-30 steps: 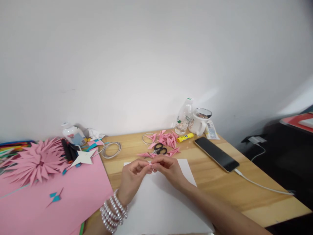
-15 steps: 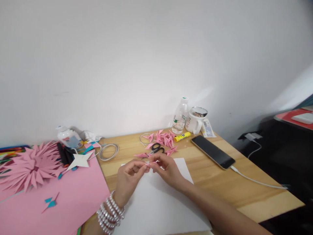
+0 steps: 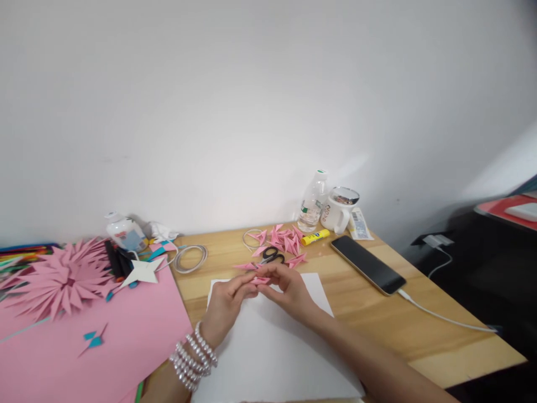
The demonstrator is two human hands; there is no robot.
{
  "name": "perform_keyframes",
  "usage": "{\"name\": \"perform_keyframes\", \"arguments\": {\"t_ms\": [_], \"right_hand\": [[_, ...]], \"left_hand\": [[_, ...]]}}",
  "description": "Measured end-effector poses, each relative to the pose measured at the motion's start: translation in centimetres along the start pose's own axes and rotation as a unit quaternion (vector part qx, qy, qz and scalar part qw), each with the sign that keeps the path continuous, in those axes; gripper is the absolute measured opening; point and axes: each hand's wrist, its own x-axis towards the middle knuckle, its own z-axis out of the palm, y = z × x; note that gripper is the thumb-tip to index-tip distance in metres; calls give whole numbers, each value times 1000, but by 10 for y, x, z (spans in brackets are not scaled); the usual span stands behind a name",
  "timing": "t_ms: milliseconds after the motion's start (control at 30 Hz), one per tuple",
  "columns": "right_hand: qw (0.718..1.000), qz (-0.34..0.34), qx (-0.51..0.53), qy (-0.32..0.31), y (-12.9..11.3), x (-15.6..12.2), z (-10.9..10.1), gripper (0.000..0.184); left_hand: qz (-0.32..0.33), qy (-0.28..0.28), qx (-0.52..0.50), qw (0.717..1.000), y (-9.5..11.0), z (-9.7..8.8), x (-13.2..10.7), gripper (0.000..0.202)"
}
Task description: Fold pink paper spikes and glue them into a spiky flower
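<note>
A small folded piece of pink paper [image 3: 260,280] is pinched between my two hands over a white sheet of paper [image 3: 277,347]. My left hand [image 3: 229,302] grips its left end, and my right hand [image 3: 289,288] holds the right side with fingers curled over the top. A bead bracelet [image 3: 193,359] wraps my left wrist. Just beyond my fingers lie black-handled scissors [image 3: 273,256], partly on more folded pink paper pieces [image 3: 285,239]. Part of the held paper is hidden by my fingers.
Behind stand a clear bottle [image 3: 312,204] and a white mug [image 3: 338,211], with a yellow glue stick [image 3: 315,237] before them. A phone [image 3: 369,264] on a cable lies right. To the left are a large pink paper flower [image 3: 69,280], a white paper star [image 3: 142,271] and pink sheets [image 3: 142,336].
My fingers have shifted around the pink paper, so more of it shows now. Both hands stay over the white sheet. The whole view has moved slightly.
</note>
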Motion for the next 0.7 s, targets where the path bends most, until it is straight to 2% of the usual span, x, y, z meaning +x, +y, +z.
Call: {"name": "perform_keyframes", "arguments": {"t_ms": [133, 233, 333, 400, 567, 700], "right_hand": [[998, 40, 39, 11, 0, 1, -1, 20], [999, 8, 8, 33, 0, 1, -1, 18], [999, -41, -13, 26, -2, 1, -1, 21], [998, -48, -21, 27, -4, 1, -1, 20], [996, 4, -23, 90, -2, -3, 3, 10], [990, 61, 54, 117, -2, -3, 5, 10]], "left_hand": [[14, 12, -11, 1000, 0, 0, 0, 12], [4, 17, -51, 999, 7, 3, -2, 13], [-16, 28, -78, 996, 12, 5, -3, 14], [-35, 19, -89, 995, 13, 6, -3, 16], [-60, -15, -125, 990, 11, 10, -4, 19], [-55, -18, -146, 988, 13, 12, -5, 18]]}}
